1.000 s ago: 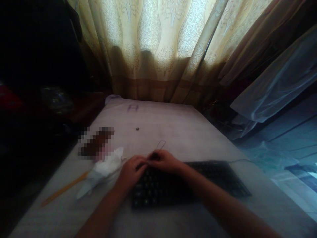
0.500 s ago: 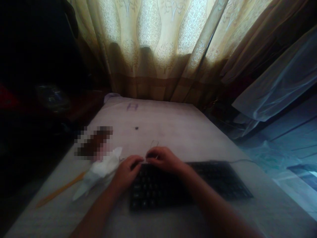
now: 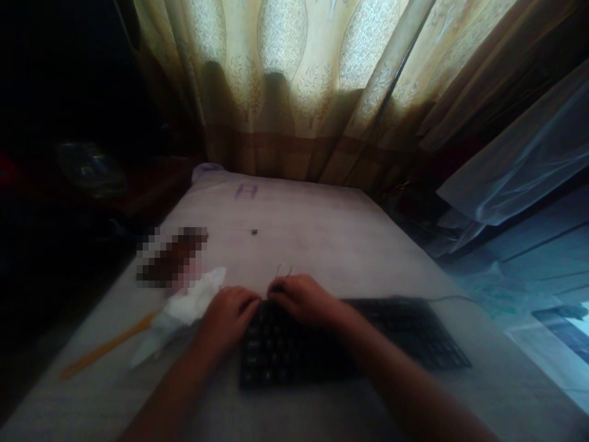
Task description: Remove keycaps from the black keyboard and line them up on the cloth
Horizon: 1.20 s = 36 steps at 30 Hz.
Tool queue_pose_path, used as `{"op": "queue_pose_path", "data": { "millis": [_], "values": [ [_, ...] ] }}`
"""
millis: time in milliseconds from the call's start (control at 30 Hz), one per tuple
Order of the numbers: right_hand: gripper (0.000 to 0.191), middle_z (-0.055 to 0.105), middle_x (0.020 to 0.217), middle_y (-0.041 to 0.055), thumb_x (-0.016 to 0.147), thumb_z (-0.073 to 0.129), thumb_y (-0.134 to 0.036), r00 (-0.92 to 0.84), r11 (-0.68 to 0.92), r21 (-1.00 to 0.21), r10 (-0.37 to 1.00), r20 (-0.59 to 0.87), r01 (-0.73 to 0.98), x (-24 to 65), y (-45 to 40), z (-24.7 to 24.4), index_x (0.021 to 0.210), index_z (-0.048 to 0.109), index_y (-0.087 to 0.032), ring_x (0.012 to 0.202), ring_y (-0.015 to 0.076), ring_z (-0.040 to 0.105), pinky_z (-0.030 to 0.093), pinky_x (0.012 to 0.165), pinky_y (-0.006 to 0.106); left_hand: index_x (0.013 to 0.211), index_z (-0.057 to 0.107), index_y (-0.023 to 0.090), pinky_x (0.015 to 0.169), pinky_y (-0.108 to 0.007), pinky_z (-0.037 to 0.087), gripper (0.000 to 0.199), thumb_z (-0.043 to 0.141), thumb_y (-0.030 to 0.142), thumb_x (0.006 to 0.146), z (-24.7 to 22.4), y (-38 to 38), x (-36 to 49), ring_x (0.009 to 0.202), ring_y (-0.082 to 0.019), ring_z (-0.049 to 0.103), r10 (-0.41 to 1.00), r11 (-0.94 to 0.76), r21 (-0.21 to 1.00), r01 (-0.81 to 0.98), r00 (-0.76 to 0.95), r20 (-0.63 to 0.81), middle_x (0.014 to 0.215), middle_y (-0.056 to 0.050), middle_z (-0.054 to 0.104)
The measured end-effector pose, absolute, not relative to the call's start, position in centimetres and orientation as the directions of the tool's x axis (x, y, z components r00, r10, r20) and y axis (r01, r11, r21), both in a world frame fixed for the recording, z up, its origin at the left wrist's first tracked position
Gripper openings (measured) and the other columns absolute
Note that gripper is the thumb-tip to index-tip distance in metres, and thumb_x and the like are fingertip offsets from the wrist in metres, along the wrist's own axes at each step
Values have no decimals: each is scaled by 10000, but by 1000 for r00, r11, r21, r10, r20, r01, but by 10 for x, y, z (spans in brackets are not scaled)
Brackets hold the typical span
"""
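Observation:
A black keyboard [image 3: 313, 350] lies on the cloth-covered table. My right hand [image 3: 301, 298] is over its far left part, fingers curled and pressed together. Beside it, my left hand [image 3: 230, 313] reaches the keyboard's far left corner with fingers bent and closed. The two sets of fingertips are nearly touching. Whatever they hold is too small or hidden to make out. Thin dark wire-like lines [image 3: 284, 269] show just beyond my right fingers. A crumpled white tissue or cloth [image 3: 196, 301] lies left of my left hand.
A yellow-orange stick [image 3: 108, 347] lies at the left, partly under the white piece. Behind it is a pixelated brown patch [image 3: 172, 258]. A small dark object [image 3: 254, 232] sits farther back. Patterned curtains [image 3: 317, 92] hang behind the table [image 3: 317, 215]; a cable [image 3: 453, 299] runs right.
The view has shifted slightly. My right fingers have moved a little closer in over the keyboard's edge, and my left fingers have drawn slightly back to the left.

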State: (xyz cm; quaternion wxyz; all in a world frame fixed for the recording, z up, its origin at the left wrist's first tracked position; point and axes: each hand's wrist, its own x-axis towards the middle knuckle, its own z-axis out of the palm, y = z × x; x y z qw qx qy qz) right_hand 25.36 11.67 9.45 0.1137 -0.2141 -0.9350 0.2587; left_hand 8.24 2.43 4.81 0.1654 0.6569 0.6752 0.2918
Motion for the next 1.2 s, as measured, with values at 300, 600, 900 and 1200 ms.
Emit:
{"op": "queue_pose_path", "data": {
  "millis": [300,600,900,1200],
  "values": [
    [162,674,838,53,882,469,-205,-847,744,-591,499,183,312,254,112,84,899,625,-166,791,168,623,460,737,266,824,687,223,791,-351,413,177,522,283,811,48,26,82,836,-220,595,983,-53,635,770,-73,170,840,-41,690],
    [167,660,761,19,883,464,-228,-735,573,-788,631,248,226,263,109,67,836,617,-182,711,139,614,472,687,250,854,683,193,816,-351,408,215,487,280,839,53,25,84,862,-213,589,991,-38,609,792,-49,125,863,-52,688],
    [183,651,767,26,881,474,-315,-609,321,-947,752,253,3,262,111,57,847,594,-181,674,126,612,506,651,254,868,677,198,826,-354,400,206,489,279,851,51,25,83,867,-206,582,992,-44,606,794,-37,121,877,-45,686],
    [179,658,749,20,872,487,-316,-580,332,-941,779,240,57,264,106,55,838,600,-180,670,125,618,502,637,249,867,679,200,842,-364,412,209,485,276,848,52,24,84,885,-213,596,990,-32,605,796,-60,131,892,-48,694]
  ]
}}
